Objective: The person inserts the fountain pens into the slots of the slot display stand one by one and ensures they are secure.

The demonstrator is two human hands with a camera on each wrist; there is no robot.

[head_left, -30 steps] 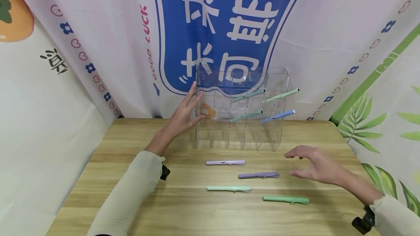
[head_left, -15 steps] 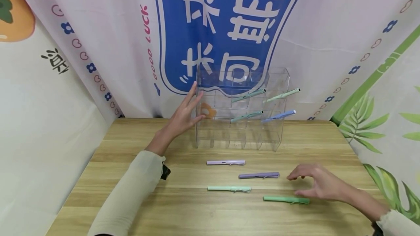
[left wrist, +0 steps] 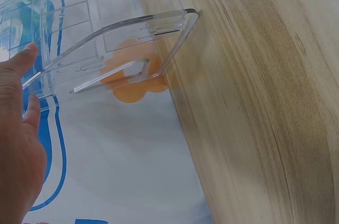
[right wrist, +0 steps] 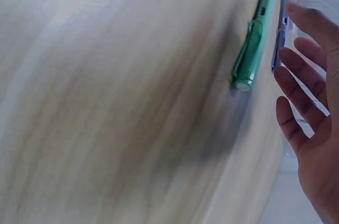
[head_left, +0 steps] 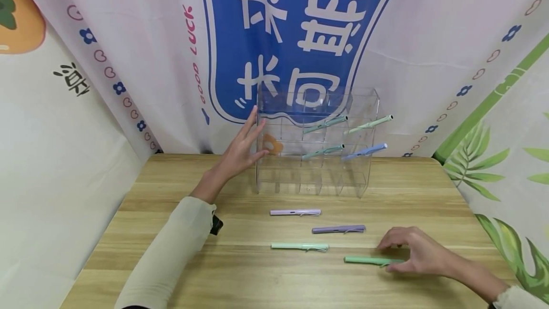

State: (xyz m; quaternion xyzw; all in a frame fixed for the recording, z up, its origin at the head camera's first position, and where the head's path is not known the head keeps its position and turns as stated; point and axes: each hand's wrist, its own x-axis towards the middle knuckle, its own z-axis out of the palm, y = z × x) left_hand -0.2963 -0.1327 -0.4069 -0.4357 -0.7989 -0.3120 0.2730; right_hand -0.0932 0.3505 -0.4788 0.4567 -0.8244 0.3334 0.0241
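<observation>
My left hand rests its extended fingers against the left side of a clear acrylic pen rack; in the left wrist view the fingers touch the rack's edge. My right hand hovers at the capped end of a green pen, thumb and fingers apart and loosely bent. In the right wrist view that green pen lies on the wood beside the fingers, which hold nothing. A mint pen, a purple pen and a lilac pen lie on the table nearby.
In the rack's right half sit two teal pens, the upper teal pen above the other, a pale green pen and a blue pen. A printed curtain hangs behind the wooden table.
My right hand has come down and toward the near side, from beside the purple pen to the end of the green pen. The left hand stays on the rack.
</observation>
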